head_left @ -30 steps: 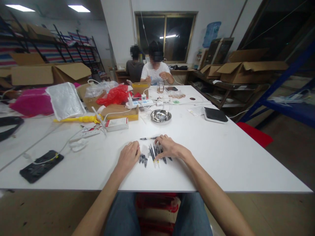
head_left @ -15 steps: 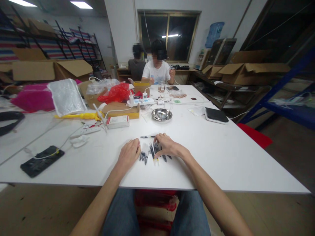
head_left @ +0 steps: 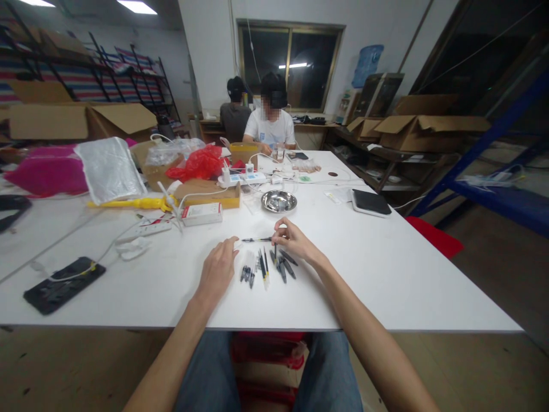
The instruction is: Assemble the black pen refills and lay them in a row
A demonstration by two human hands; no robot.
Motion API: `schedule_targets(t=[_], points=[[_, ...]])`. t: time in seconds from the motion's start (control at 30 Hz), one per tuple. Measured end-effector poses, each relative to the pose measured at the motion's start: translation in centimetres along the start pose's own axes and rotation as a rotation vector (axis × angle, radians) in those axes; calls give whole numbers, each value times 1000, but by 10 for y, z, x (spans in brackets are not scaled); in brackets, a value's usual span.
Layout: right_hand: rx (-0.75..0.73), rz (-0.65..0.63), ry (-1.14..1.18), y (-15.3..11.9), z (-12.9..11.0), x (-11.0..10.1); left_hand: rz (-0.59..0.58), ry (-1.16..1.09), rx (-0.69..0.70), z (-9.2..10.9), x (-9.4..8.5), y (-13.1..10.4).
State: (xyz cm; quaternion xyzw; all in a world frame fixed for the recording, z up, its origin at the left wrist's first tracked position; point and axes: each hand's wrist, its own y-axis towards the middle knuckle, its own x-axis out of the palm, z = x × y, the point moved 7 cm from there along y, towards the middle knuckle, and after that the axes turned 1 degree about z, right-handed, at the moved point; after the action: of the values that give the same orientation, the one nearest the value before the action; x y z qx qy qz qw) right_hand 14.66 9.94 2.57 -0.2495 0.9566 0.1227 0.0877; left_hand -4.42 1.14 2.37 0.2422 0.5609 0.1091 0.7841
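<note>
My right hand (head_left: 291, 239) pinches a thin dark pen refill (head_left: 275, 252), which hangs upright over the white table (head_left: 369, 274). My left hand (head_left: 218, 268) rests at the left of the pen parts, its fingers bent; whether it holds anything is hidden. Between the hands lie small black caps (head_left: 247, 276), a couple of refills with yellow and clear ends (head_left: 263, 264), and several dark pen barrels (head_left: 286, 268) on the right. Beyond them a long thin pen piece (head_left: 256, 240) lies crosswise, its right end near my right fingers.
A shiny metal dish (head_left: 278, 201) stands beyond the hands. To the left are a white box (head_left: 201, 214), a yellow tool (head_left: 132, 203) and a black phone (head_left: 64, 285). A black-topped device (head_left: 371, 202) sits right. A person (head_left: 271, 123) sits across the table.
My right hand has lifted off the refills and moved slightly up, now with one refill pinched upright. My left fingers have loosened a little. The person across has lowered a raised hand.
</note>
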Motion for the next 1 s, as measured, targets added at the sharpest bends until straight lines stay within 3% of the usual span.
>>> schedule_targets(t=[0.2,0.33,0.43,0.77,1.0], points=[[15,379,298,4,17,-32,-8,-124,166,19,3,45],[-17,614,338,1,25,-50,-76,-208,257,36,25,78],[-69,738,313,-2,28,-58,-99,-238,254,41,39,84],[-72,784,315,-1,34,-60,-83,-413,212,36,36,79],[-99,759,265,-4,19,-54,-77,-436,231,35,34,80]])
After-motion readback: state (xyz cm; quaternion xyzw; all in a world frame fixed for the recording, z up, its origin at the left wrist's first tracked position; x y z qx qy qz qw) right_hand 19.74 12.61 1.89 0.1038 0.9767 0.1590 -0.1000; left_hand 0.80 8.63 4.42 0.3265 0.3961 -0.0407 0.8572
